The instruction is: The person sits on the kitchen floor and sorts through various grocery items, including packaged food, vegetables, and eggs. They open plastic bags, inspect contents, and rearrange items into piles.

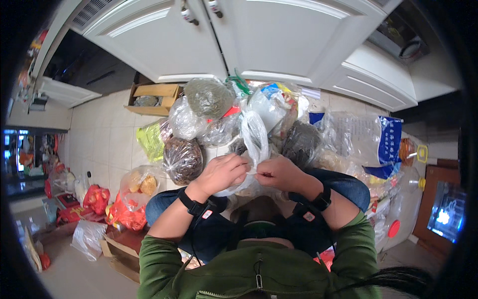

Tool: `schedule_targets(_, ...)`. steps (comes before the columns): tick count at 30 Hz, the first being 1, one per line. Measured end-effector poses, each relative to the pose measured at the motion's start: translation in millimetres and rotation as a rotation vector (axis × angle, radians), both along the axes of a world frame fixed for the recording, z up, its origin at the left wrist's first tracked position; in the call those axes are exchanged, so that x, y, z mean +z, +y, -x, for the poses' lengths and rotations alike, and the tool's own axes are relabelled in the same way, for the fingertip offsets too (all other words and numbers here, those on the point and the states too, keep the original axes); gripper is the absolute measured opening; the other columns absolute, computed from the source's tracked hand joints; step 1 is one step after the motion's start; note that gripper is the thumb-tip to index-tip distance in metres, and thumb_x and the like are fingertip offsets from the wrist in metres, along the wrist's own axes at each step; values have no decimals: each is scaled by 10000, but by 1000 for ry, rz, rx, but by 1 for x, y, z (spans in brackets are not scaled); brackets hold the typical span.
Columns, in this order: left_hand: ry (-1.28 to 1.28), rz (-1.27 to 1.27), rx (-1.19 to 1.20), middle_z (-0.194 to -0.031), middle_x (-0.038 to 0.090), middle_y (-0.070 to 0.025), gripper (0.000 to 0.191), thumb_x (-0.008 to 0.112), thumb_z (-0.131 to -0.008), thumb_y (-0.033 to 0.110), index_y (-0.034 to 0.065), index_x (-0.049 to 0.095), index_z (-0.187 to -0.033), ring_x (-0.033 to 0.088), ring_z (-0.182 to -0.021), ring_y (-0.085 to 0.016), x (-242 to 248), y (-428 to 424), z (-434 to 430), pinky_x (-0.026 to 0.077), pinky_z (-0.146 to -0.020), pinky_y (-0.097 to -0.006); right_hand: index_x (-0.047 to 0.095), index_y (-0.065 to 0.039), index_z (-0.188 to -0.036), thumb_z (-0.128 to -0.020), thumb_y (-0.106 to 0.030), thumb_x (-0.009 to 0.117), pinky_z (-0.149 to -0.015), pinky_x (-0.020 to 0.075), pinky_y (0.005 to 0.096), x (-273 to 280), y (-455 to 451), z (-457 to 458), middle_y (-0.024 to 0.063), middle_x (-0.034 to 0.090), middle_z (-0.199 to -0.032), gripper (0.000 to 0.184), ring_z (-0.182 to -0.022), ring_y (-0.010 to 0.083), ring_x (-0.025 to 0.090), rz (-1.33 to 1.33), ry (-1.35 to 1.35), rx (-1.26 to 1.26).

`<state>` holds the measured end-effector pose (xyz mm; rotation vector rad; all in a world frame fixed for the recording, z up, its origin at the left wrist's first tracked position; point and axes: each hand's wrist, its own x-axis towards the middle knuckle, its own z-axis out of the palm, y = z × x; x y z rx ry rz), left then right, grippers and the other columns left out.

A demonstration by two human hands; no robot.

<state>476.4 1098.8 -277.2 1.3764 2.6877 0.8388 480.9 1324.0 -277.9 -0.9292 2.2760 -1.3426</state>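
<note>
A white translucent plastic bag (255,134) stands between my knees, its gathered handles sticking up. My left hand (225,169) pinches its neck from the left with bent fingers. From the other side my right hand (278,172) has its fingertips closed on the same neck, close to my left hand. The lower part of the bag is partly hidden by my hands. Just left of it sits a clear bag of dark brown dried food (183,159). To the right is a dark-filled plastic bag (301,144).
Against the white cabinet doors (283,41) lie more filled bags, including a greyish-green one (209,99). An open cardboard box (155,98) is at the back left. Red bags (129,213) are on the left floor; a large clear-and-blue bag (358,138) and plastic bottles (409,151) are right.
</note>
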Motion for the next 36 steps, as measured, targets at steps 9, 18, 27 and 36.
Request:
schedule_targets(9,12,74,26,-918,545,-12,256,676,-697,200,132,575,-922,580,-813,-206,-2,0,-5,495,-579,-323,553,-38,-738,-782,-269,640,-588,422,403,-16,-6,-9,134,591,-718,250,-678,326,576,77,-187,-195)
schedule_targets(18,40,104,87,-877,537,-38,189,680,-662,165,109,573,-807,583,-737,-229,8,5,-3,484,-535,-344,531,-52,-778,-724,-212,594,-545,460,446,-17,-20,-15,135,583,-677,180,-608,330,598,-156,219,-246)
schedule_targets(27,-49,85,78,-876,559,-82,207,654,-654,124,64,551,-823,590,-743,-279,7,8,-5,491,-569,-381,543,-69,-813,-730,-186,599,-540,469,422,-12,-14,-9,124,593,-682,154,-609,311,610,-105,327,-284)
schedule_targets(36,-65,137,76,-930,580,-82,236,650,-699,138,85,580,-918,588,-822,-290,-5,6,-3,487,-628,-390,570,-51,-821,-748,-156,587,-584,445,433,-33,-18,0,146,607,-701,129,-670,346,592,42,24,-174)
